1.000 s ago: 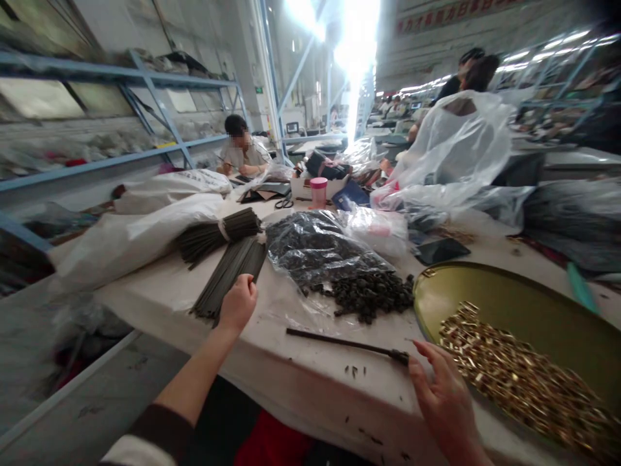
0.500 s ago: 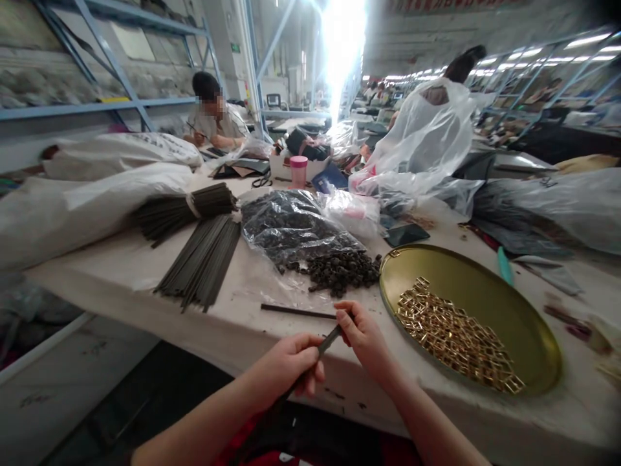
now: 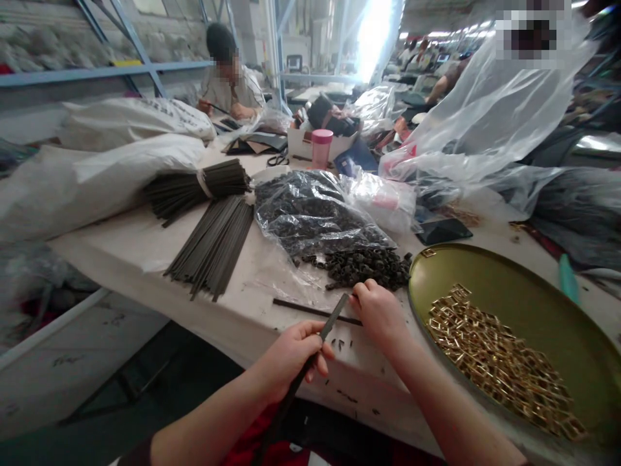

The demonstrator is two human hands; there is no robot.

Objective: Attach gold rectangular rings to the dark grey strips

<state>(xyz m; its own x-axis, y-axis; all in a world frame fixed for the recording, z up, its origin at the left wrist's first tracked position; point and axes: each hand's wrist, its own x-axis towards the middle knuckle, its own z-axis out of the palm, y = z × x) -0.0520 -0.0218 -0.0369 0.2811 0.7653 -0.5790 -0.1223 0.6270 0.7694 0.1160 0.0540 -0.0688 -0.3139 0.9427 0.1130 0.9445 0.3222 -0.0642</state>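
My left hand (image 3: 303,353) is closed around a long dark strap (image 3: 334,315). The strap's free end points up and away from me, and its lower part runs down toward my lap. Close to that end, my right hand (image 3: 381,314) has its fingers bent together at the near edge of a pile of small black loops (image 3: 363,266). What those fingers hold, if anything, is hidden. A single dark strip (image 3: 295,307) lies on the table, its right end reaching under my right hand. The loops spill from a clear plastic bag (image 3: 315,213).
To the right, a gold round tray (image 3: 524,285) holds many metal buckles (image 3: 499,356). Left of the bag lie loose dark strips (image 3: 213,249) and a tied bundle (image 3: 194,188). A pink-lidded jar (image 3: 321,149) stands behind. One person (image 3: 230,77) sits across; another is behind plastic sheeting (image 3: 485,116).
My right hand has let go of the strap's end and moved right and slightly away, to the loop pile. My left hand keeps its grip. The view has shifted, with the table things displaced.
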